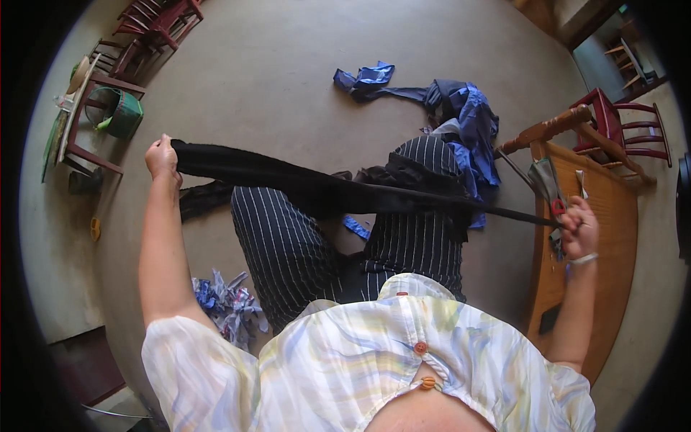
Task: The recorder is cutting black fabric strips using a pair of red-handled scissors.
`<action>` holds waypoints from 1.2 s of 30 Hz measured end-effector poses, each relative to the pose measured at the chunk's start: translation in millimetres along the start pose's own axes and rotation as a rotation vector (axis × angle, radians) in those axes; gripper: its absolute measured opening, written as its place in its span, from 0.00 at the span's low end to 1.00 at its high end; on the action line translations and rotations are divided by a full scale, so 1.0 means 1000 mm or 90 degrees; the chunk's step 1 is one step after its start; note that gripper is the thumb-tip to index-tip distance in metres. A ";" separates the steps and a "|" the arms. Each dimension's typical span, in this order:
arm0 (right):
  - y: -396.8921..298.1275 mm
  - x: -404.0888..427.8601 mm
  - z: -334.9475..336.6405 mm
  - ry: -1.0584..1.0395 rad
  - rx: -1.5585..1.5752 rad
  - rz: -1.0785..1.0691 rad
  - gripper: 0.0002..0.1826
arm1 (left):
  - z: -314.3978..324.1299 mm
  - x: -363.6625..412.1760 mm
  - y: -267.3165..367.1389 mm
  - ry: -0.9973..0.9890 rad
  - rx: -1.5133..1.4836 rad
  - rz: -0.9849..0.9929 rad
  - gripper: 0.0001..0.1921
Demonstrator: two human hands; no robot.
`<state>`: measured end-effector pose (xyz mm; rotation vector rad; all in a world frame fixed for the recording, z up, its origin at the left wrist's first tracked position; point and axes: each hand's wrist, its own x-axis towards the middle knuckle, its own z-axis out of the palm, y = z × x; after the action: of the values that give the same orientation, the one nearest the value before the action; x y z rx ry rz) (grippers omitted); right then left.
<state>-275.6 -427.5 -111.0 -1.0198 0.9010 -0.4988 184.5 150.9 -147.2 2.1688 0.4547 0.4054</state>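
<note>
A long piece of black cloth (324, 183) is pulled out between my two hands, above my knees in striped trousers. My left hand (162, 157) grips its wide end at the left. The narrow end runs to my right hand (580, 227), closed around it and slightly blurred. More dark cloth (415, 175) lies across my right knee, and another dark piece (205, 198) hangs by my left knee. Just beside my right hand shows a red ring-shaped handle (559, 207); whether my fingers touch it I cannot tell.
Blue and grey cloth (469, 113) lies heaped on the floor ahead. A pile of cut fabric strips (229, 308) sits at my left. To my right stands wooden furniture with an orange-brown panel (599, 259). A green basket (124, 114) and red-brown chairs (156, 27) are along the left wall.
</note>
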 end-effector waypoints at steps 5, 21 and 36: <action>0.077 0.027 0.072 -0.076 -0.628 0.073 0.12 | -0.009 -0.084 0.044 -0.315 -0.402 -0.058 0.07; 0.121 -0.026 0.262 -0.671 -0.400 -0.288 0.06 | -0.068 -0.073 0.072 -0.218 -0.573 -0.132 0.10; 0.052 -0.072 0.272 -0.670 0.369 0.124 0.20 | -0.015 -0.019 0.063 -0.068 -0.729 -0.486 0.16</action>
<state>-92.0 -212.7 -67.3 -0.5130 -0.1033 -0.0006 172.2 117.0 -90.1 0.8142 0.7134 0.0581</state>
